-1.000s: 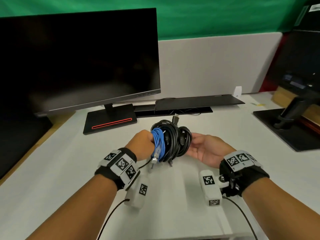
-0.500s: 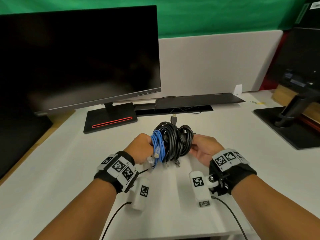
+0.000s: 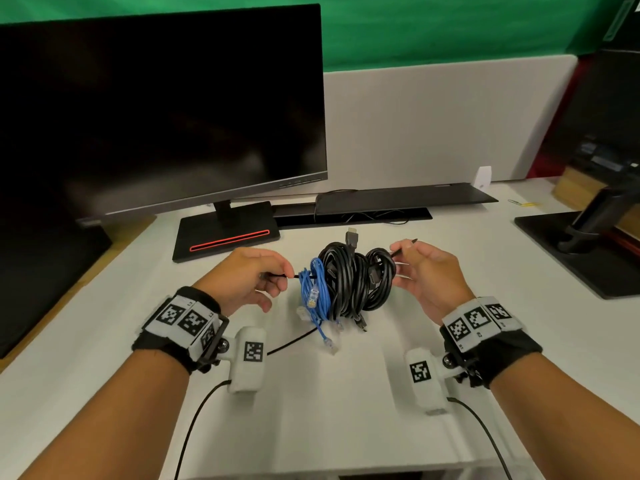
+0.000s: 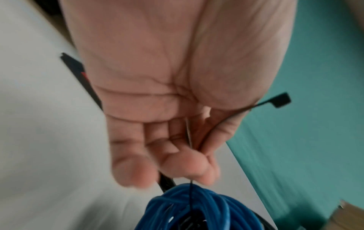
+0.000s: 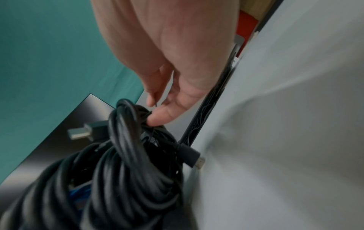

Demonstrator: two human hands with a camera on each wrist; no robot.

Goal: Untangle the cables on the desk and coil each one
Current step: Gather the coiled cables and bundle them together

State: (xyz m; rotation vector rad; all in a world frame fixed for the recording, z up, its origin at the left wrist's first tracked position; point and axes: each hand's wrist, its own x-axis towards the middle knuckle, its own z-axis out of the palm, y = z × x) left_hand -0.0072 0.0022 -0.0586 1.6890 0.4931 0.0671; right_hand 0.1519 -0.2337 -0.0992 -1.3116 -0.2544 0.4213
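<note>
Pinching a thin black tie [image 3: 277, 275] with left hand [image 3: 249, 277] and right hand [image 3: 427, 271], holding up the soft, floppy cable bundle [image 3: 346, 282] near the desk's [image 3: 104, 323] middle.

Cable bundle [image 3: 346, 282] filled the gap between both hands, monitor base [image 3: 225, 230] blocked behind, desk [image 3: 329, 410] front was open

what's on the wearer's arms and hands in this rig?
Bare forearms, no sleeves or gloves. Each wrist has a black band topped with white blocks printed with black square markers, plus a white camera pod on the inner side with its own marker and a thin black cable.
</note>
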